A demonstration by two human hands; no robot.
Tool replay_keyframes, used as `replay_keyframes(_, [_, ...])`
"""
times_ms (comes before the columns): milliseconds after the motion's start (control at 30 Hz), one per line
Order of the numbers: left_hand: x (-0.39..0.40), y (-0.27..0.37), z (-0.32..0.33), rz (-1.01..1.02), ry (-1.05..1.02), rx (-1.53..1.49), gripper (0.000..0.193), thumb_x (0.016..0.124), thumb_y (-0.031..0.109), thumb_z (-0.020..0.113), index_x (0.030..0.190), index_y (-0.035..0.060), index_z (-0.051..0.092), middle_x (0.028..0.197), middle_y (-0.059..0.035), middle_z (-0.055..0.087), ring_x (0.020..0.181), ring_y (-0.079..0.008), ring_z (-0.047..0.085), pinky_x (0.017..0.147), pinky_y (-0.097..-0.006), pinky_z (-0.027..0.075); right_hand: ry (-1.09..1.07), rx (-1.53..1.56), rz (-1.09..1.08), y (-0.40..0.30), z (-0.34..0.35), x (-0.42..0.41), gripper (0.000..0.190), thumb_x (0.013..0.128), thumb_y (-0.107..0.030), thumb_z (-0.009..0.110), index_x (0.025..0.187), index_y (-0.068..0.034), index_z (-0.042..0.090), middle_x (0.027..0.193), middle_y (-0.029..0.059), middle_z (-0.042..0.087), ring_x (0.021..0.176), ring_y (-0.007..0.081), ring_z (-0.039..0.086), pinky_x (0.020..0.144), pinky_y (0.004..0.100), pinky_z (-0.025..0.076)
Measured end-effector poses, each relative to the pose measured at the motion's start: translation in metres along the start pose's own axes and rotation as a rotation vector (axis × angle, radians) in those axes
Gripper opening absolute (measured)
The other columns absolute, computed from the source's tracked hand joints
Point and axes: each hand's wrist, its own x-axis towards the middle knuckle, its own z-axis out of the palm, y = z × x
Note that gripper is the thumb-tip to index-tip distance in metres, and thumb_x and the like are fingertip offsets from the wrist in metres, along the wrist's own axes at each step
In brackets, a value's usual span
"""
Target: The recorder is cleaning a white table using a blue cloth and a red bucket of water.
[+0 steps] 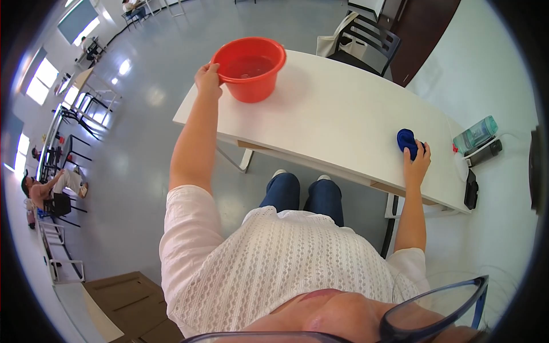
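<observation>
My left hand [209,79] grips the near-left rim of a red plastic basin [254,89]. The basin stands at the left end of a white table [326,115]. Glints inside it look like clear water, though I cannot tell how deep. Far to the right, my right hand [418,165] has its fingers around a dark blue bunched thing [406,140], apparently a cloth, at the tabletop. Part of the blue thing is hidden by my fingers.
At the table's right end lie a greenish clear bottle [476,133], a black cylindrical object [484,152] and a black case [471,191], beside the wall. Beyond the far edge stands a black chair [364,43] with a pale bag. A person [47,188] sits far left.
</observation>
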Motion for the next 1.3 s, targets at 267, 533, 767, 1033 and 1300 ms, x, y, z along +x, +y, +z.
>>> replay_keyframes(267, [0.032, 0.003, -0.034, -0.05, 0.15, 0.011, 0.023, 0.082, 0.011, 0.057, 0.102, 0.0007, 0.051, 0.088, -0.0112, 0.058, 0.074, -0.0221, 0.06, 0.062, -0.0379, 0.052, 0.196, -0.003, -0.01, 0.01, 0.008, -0.002, 0.047, 0.085, -0.032, 0.054, 0.124, -0.007, 0.046, 0.125, 0.0234, 0.038, 0.108, 0.0369, 0.04, 0.091, 0.0454, 0.033])
replay_keyframes(533, [0.026, -0.009, -0.01, -0.025, 0.16, -0.065, 0.025, 0.08, 0.012, 0.061, 0.1, 0.0026, 0.05, 0.079, -0.0063, 0.055, 0.062, -0.0171, 0.052, 0.051, -0.0323, 0.044, 0.175, 0.206, 0.328, 0.039, 0.011, -0.009, 0.05, 0.079, -0.029, 0.066, 0.116, -0.001, 0.048, 0.088, 0.0083, 0.048, 0.076, 0.0149, 0.049, 0.066, 0.0265, 0.043])
replay_keyframes(767, [-0.001, -0.009, -0.032, -0.152, 0.192, -0.285, 0.027, 0.083, 0.025, 0.058, 0.099, 0.0043, 0.049, 0.091, -0.008, 0.048, 0.072, -0.0171, 0.049, 0.061, -0.0286, 0.046, 0.077, 0.476, 0.512, 0.028, 0.009, -0.006, 0.054, 0.07, -0.029, 0.075, 0.11, -0.002, 0.053, 0.081, 0.0047, 0.054, 0.071, 0.0118, 0.05, 0.066, 0.025, 0.044])
replay_keyframes(1033, [-0.134, -0.038, 0.044, 0.094, -0.306, -0.125, 0.023, 0.085, 0.008, 0.052, 0.107, 0.0034, 0.047, 0.093, -0.0063, 0.049, 0.074, -0.013, 0.049, 0.071, -0.0287, 0.047, 0.19, 0.613, 0.119, -0.034, -0.044, 0.07, 0.033, 0.076, -0.02, 0.069, 0.097, 0.0, 0.052, 0.088, 0.0067, 0.057, 0.082, 0.0139, 0.054, 0.074, 0.0267, 0.043])
replay_keyframes(1300, [-0.199, -0.009, 0.136, 0.13, -1.193, 0.179, 0.036, 0.081, 0.017, 0.061, 0.113, 0.0028, 0.05, 0.102, -0.0093, 0.057, 0.099, -0.0156, 0.053, 0.085, -0.0266, 0.04, 0.012, 1.073, 0.015, -0.112, -0.083, 0.17, 0.036, 0.079, -0.018, 0.067, 0.106, 0.0, 0.05, 0.085, 0.0054, 0.06, 0.072, 0.0101, 0.057, 0.064, 0.0217, 0.045])
